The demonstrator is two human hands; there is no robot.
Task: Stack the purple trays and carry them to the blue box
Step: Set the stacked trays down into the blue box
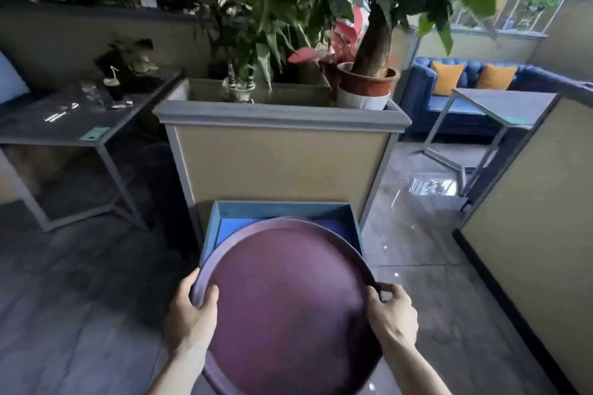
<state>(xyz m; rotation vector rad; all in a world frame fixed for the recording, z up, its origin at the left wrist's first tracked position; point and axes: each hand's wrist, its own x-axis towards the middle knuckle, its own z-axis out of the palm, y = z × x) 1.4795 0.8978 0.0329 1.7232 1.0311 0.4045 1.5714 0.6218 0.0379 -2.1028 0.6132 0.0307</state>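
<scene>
A stack of round purple trays point(288, 308) fills the lower middle of the head view, held out in front of me. My left hand point(189, 314) grips the stack's left rim with the thumb on top. On the right rim sits my right hand point(393, 314), gripping the same way. A second rim edge shows just behind the top tray at its far side. The blue box point(282, 210) stands on the floor right beyond the trays, against a planter; the trays' far edge overlaps its opening and hides most of its blue inside.
A tall beige planter point(282, 163) with potted plants rises behind the box. A grey table point(64, 125) with a drink stands at left. At right are a beige partition point(529, 234), another table point(500, 106) and a blue sofa point(465, 93).
</scene>
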